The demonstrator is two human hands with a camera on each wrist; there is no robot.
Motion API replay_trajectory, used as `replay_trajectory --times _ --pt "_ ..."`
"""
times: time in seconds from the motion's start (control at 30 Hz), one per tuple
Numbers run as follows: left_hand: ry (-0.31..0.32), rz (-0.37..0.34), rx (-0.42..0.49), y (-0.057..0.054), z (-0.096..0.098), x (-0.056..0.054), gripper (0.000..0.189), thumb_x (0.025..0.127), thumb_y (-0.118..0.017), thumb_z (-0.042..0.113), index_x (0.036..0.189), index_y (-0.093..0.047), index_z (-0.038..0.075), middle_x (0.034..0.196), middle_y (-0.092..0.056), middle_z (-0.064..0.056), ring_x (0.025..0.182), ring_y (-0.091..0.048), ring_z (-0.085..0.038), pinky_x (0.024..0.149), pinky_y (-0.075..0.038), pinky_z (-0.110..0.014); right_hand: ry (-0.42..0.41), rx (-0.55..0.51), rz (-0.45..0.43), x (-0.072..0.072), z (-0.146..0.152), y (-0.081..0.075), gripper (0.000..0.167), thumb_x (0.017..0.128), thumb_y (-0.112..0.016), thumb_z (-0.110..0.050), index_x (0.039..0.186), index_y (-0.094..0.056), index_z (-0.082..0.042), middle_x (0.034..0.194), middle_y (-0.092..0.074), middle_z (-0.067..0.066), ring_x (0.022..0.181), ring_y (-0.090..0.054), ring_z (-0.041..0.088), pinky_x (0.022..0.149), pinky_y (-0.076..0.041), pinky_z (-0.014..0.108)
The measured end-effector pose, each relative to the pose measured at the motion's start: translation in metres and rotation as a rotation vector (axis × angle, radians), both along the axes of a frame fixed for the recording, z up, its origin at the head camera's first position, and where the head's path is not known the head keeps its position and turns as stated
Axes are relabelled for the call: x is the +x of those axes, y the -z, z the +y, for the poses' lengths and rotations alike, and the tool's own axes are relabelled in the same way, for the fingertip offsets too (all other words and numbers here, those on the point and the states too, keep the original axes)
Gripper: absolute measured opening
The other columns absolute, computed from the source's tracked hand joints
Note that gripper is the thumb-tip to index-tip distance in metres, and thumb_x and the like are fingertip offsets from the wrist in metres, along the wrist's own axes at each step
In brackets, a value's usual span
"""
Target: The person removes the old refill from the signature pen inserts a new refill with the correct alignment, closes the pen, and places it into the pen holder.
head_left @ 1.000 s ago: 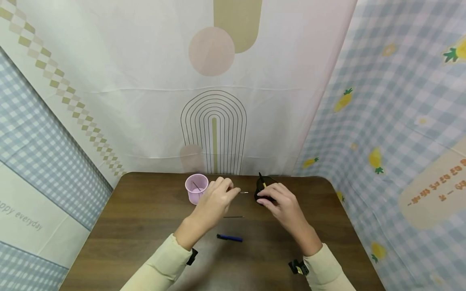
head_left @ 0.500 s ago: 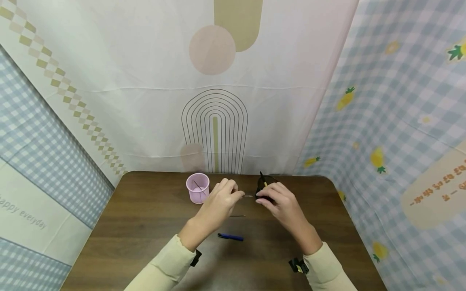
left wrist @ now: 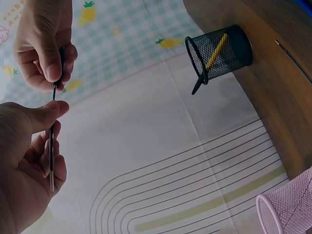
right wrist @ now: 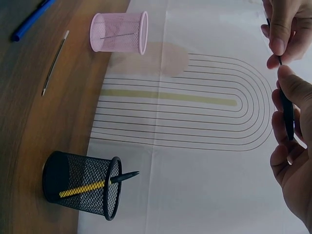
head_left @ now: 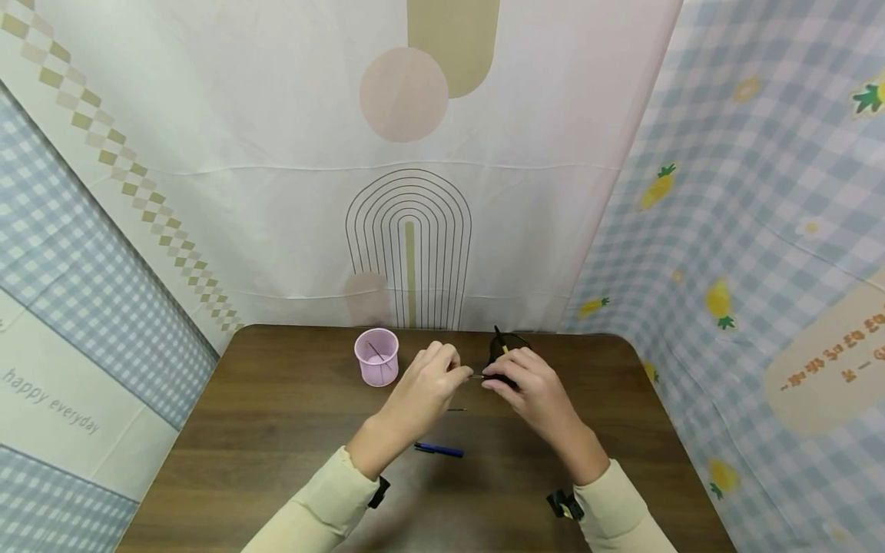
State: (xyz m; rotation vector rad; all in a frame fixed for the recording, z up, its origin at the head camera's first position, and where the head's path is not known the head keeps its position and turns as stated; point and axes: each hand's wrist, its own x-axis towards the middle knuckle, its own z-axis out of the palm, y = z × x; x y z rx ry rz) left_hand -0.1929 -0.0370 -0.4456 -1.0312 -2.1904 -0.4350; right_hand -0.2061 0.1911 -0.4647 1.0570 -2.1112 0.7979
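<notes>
My left hand (head_left: 427,384) pinches a thin pen refill (left wrist: 51,156) between thumb and fingers; its dark length and clear tail end run along the fingers. In my right hand (head_left: 534,384) is a tapered black pen barrel (right wrist: 287,114), gripped by the thumb and curled fingers. The refill's front end meets the barrel's end, the two lying in line. Behind the right hand stands a black mesh pen holder (right wrist: 85,165), with a yellow-and-black pen (right wrist: 129,177) leaning in it.
Left of the hands stands a pink mesh cup (right wrist: 117,43) with thin sticks inside. On the brown table (head_left: 276,461) lie another refill (right wrist: 55,63) and a blue pen (head_left: 441,450), closer to the person. Patterned cloths (head_left: 539,192) hang behind and along both sides.
The left hand has moved right and slightly toward the person, carrying the refill until its tip reaches the black barrel. The right hand stays almost in place.
</notes>
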Motion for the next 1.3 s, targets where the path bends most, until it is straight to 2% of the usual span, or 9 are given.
replay_trajectory --times 0.17,0.3,0.47,0.63,0.73,0.83,1.03,1.3 --pt "-0.002 0.003 -0.002 0.001 0.003 0.001 0.012 0.09 -0.073 -0.001 0.093 -0.077 0.01 0.084 -0.051 0.0 0.078 -0.047 -0.017 0.063 -0.037 -0.026 -0.003 0.006 0.0 0.001 -0.002 0.001 0.017 0.083 -0.085 -0.016 0.095 -0.076 -0.01 0.092 -0.07 -0.001 0.084 -0.062 0.016 0.076 -0.048 0.025" --pt "-0.004 0.015 -0.005 0.002 0.006 0.002 0.011 0.089 -0.074 0.0 0.09 -0.076 0.011 0.083 -0.051 0.0 0.077 -0.046 -0.017 0.062 -0.037 -0.026 0.0 0.013 -0.007 0.001 -0.004 0.002 0.018 0.081 -0.086 -0.013 0.095 -0.076 -0.011 0.092 -0.07 -0.001 0.084 -0.061 0.016 0.075 -0.048 0.025" --pt "-0.013 0.006 -0.019 0.003 0.009 0.002 0.011 0.089 -0.074 -0.001 0.089 -0.076 0.01 0.084 -0.053 -0.001 0.079 -0.048 -0.017 0.064 -0.041 -0.026 0.006 0.011 -0.016 0.003 -0.005 0.003 0.021 0.078 -0.088 -0.009 0.095 -0.076 -0.011 0.092 -0.07 -0.001 0.084 -0.061 0.015 0.074 -0.048 0.025" --pt "-0.011 -0.011 -0.021 0.002 0.012 0.004 0.013 0.089 -0.073 -0.004 0.088 -0.076 0.009 0.085 -0.055 -0.001 0.081 -0.051 -0.017 0.07 -0.046 -0.025 0.004 0.005 -0.03 0.004 -0.005 0.004 0.016 0.082 -0.085 -0.013 0.095 -0.076 -0.011 0.092 -0.07 -0.002 0.084 -0.06 0.015 0.074 -0.047 0.022" --pt "-0.012 -0.024 -0.014 0.002 0.014 0.005 0.008 0.09 -0.076 0.0 0.088 -0.076 0.008 0.086 -0.056 -0.002 0.082 -0.052 -0.016 0.071 -0.048 -0.022 0.002 -0.001 -0.034 0.004 -0.004 0.005 0.012 0.087 -0.082 -0.019 0.096 -0.076 -0.012 0.093 -0.071 -0.002 0.085 -0.061 0.015 0.075 -0.047 0.021" --pt "-0.011 -0.023 0.001 0.003 0.015 0.005 0.005 0.089 -0.08 0.007 0.087 -0.075 0.008 0.086 -0.057 -0.002 0.082 -0.053 -0.016 0.071 -0.05 -0.022 0.0 -0.007 -0.038 0.005 -0.004 0.005 0.012 0.087 -0.082 -0.019 0.096 -0.076 -0.012 0.093 -0.071 -0.002 0.085 -0.061 0.015 0.075 -0.047 0.02" --pt "-0.013 -0.007 0.018 0.004 0.014 0.004 0.01 0.087 -0.083 0.012 0.089 -0.074 0.009 0.088 -0.057 -0.002 0.083 -0.054 -0.017 0.072 -0.051 -0.023 0.001 -0.01 -0.038 0.005 -0.004 0.004 0.02 0.079 -0.087 -0.01 0.095 -0.075 -0.011 0.093 -0.071 -0.001 0.085 -0.061 0.016 0.075 -0.048 0.021" --pt "-0.024 -0.061 0.03 0.003 0.001 0.003 0.026 0.083 -0.087 0.02 0.102 -0.075 0.008 0.096 -0.059 -0.003 0.088 -0.054 -0.019 0.077 -0.05 -0.029 0.001 -0.02 -0.032 0.004 -0.004 0.003 0.021 0.078 -0.087 -0.01 0.095 -0.075 -0.012 0.093 -0.071 -0.001 0.086 -0.062 0.016 0.075 -0.049 0.023"
